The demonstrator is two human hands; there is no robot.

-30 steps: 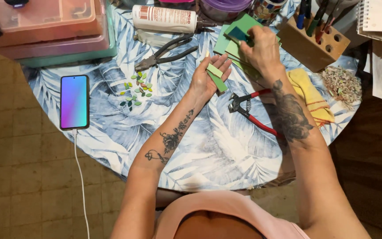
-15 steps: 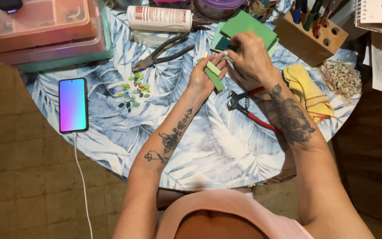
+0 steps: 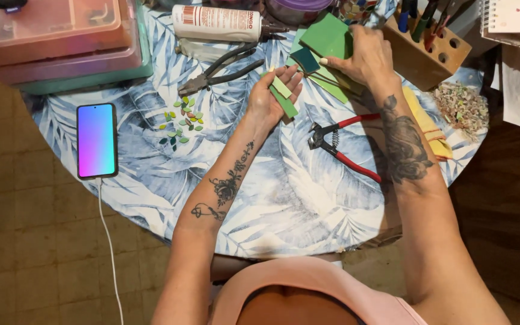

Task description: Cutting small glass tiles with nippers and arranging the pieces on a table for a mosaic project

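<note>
My left hand (image 3: 270,99) lies palm up over the round table and holds two narrow green strips (image 3: 284,96), one pale and one darker. My right hand (image 3: 356,60) rests further back on a pile of green sheets (image 3: 326,39), fingers curled over a dark teal piece (image 3: 306,60). Red-handled nippers (image 3: 344,147) lie on the leaf-patterned tablecloth (image 3: 260,180) just right of my left wrist.
Small green cut pieces (image 3: 180,123) lie in a cluster left of the hand. Black pliers (image 3: 221,69), a glue bottle (image 3: 218,15), stacked plastic boxes (image 3: 61,42), a charging phone (image 3: 96,140), a wooden tool holder (image 3: 425,51), a yellow cloth (image 3: 428,126) and a heap of scraps (image 3: 461,105) ring the table.
My right hand has moved back from the left hand to the pile of green sheets. My left hand has stayed put with the strips.
</note>
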